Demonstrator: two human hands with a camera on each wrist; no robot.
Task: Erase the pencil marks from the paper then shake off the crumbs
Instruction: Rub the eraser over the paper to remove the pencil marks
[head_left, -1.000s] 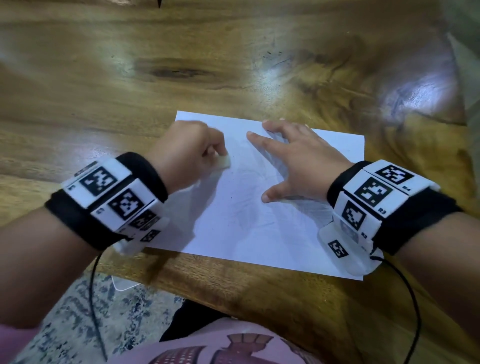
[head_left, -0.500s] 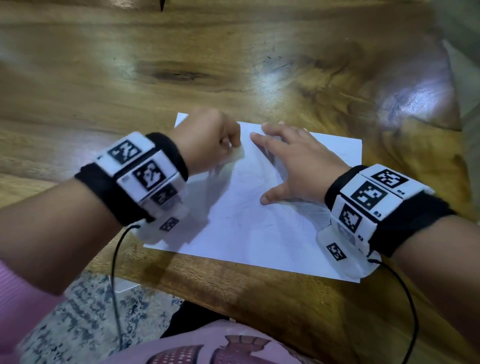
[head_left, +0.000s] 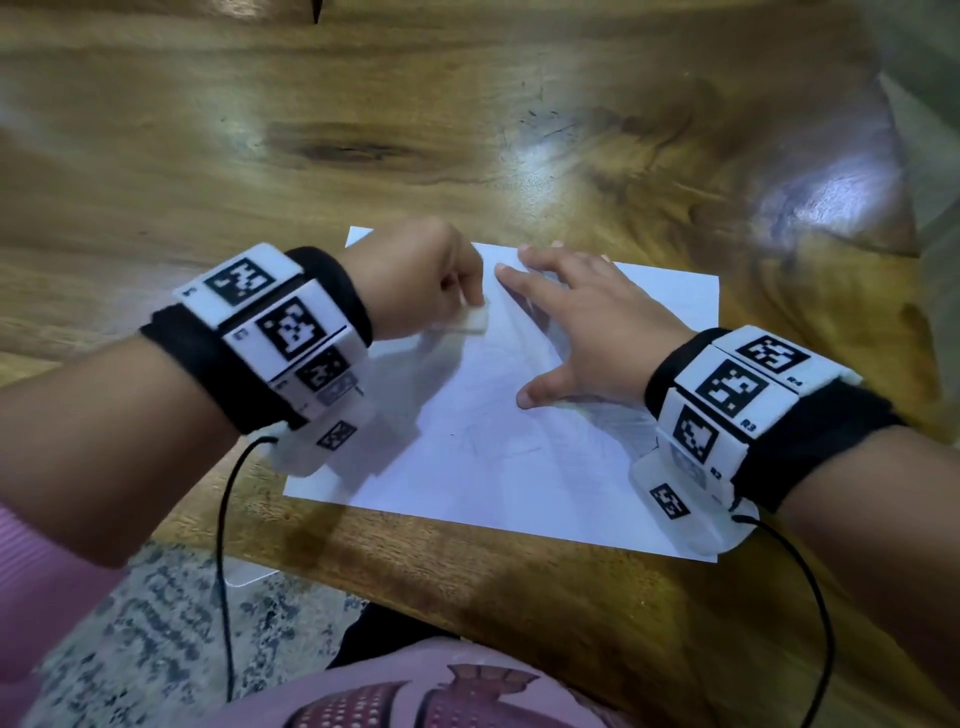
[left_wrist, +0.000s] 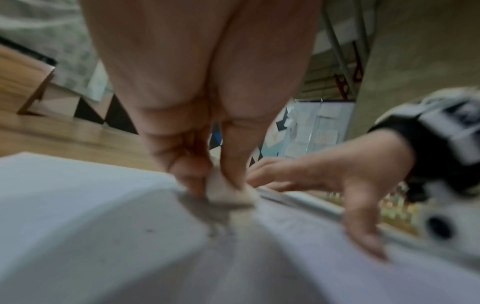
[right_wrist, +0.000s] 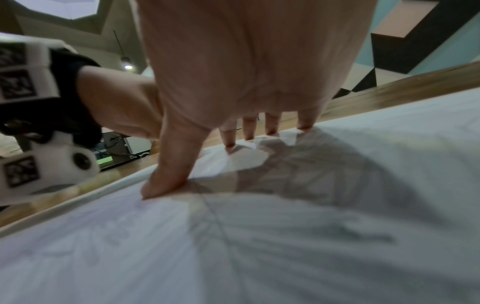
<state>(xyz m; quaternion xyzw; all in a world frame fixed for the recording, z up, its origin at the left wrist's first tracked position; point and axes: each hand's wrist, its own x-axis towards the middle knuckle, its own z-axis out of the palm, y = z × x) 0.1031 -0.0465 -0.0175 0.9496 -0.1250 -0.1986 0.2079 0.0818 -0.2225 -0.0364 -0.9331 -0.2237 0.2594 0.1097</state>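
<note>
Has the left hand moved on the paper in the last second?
Yes. The left hand, pinching the eraser, has slid away from the person toward the paper's far edge.

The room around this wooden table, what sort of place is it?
Probably a home or a casual indoor room: a polished wooden table, a patterned rug on the floor, and a geometric painted wall.

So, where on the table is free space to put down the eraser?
Bare wood lies beyond the paper's far edge, across the table, and left of the paper's left edge. The upper middle of the sheet is crowded: the left hand pinches the eraser there, beside the right hand pressing flat.
</note>
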